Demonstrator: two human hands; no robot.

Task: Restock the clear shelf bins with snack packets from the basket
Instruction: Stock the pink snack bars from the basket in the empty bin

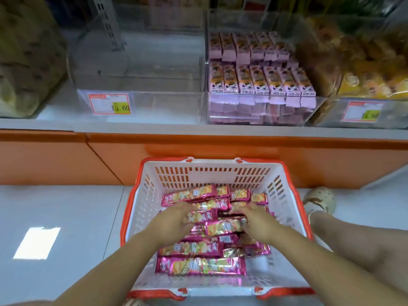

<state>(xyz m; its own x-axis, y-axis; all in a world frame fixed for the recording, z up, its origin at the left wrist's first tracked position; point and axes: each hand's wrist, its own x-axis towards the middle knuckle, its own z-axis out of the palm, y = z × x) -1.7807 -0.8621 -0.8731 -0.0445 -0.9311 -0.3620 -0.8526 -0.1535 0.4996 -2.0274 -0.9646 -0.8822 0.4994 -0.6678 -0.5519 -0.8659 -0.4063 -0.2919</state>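
A white basket with an orange rim [141, 208] sits on the floor below the shelf, holding several pink and gold snack packets [199, 266]. Both my hands are inside it, on the pile. My left hand [174, 220] has its fingers curled round one packet [199, 216], which covers its fingertips. My right hand [259, 220] lies with its fingers spread on the packets at the right side of the pile. On the shelf above, one clear bin [141, 102] stands with nothing in it and carries a 15.60 price tag.
To the right of that bin, another clear bin [260, 115] is packed with pink snack boxes. Bagged goods fill the bins at far left [26, 62] and far right [375, 71]. An orange shelf front [220, 151] runs above the basket. My foot [320, 199] is beside the basket's right rim.
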